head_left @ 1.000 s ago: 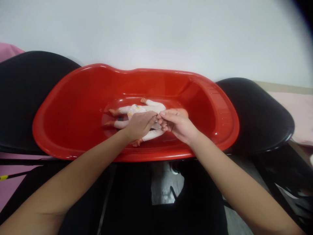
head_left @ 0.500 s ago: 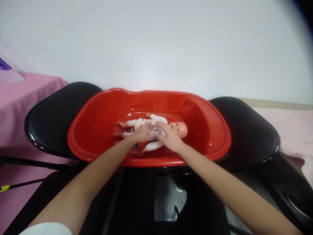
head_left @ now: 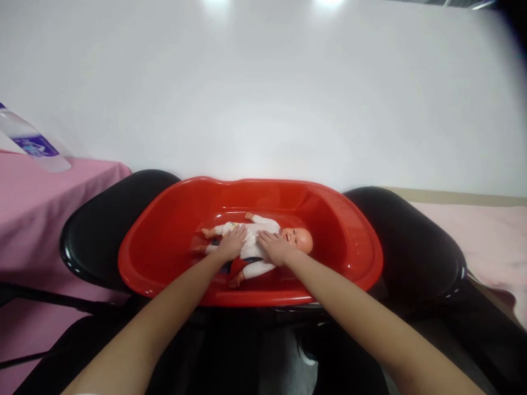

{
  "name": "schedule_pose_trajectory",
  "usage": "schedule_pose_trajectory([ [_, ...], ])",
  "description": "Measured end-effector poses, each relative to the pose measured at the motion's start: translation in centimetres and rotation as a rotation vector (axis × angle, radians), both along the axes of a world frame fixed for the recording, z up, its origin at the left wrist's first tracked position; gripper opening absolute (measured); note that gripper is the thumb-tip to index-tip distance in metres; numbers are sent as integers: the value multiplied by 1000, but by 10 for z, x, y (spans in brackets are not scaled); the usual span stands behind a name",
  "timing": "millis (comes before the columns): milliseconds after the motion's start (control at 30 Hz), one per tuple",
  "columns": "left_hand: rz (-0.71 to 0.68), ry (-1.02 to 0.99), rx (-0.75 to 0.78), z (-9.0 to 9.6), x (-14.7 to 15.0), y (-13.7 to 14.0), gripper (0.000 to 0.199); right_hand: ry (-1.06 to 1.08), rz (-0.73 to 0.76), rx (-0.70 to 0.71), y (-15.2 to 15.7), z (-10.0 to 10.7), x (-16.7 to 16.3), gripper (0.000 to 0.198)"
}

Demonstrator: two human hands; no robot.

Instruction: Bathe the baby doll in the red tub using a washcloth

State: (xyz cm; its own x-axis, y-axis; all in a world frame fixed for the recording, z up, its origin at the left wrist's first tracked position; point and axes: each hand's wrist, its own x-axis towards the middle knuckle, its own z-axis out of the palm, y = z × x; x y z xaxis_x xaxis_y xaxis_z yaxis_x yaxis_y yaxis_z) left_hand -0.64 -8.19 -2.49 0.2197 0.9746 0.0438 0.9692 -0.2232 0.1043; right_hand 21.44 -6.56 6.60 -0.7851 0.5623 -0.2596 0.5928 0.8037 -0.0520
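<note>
A baby doll (head_left: pixel 253 249) in white clothing lies on its back inside a red baby bathtub (head_left: pixel 164 219), head to the right and feet to the left. My left hand (head_left: pixel 234 243) rests with fingers stretched on the doll's lower body. Across its chest, near the neck, my right hand (head_left: pixel 274 247) lies with the fingers extended. Both hands touch the clothing and grip nothing that I can see. Something dark blue shows partly beneath the doll, mostly hidden by its body and my left wrist.
Black chair seats, one on the left (head_left: pixel 102 236) and one on the right (head_left: pixel 407 241), flank the tub. A clear bottle with a purple label (head_left: pixel 37 147) tilts over the pink-covered table (head_left: pixel 53 186). A white wall (head_left: pixel 263 99) stands behind.
The view has tilted upward, so the tub sits lower in the picture. My hands have moved slightly apart, uncovering more of the doll's white top between them.
</note>
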Motion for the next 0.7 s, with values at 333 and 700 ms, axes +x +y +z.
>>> schedule_pose_trajectory([
  [333, 341, -5, -20, 4, -26, -2, 54, -18, -14, -71, 9, -10, -12, 73],
  [700, 78, -440, 202, 54, 10, -8, 55, 201, -138, -239, 11, 25, -6, 55],
])
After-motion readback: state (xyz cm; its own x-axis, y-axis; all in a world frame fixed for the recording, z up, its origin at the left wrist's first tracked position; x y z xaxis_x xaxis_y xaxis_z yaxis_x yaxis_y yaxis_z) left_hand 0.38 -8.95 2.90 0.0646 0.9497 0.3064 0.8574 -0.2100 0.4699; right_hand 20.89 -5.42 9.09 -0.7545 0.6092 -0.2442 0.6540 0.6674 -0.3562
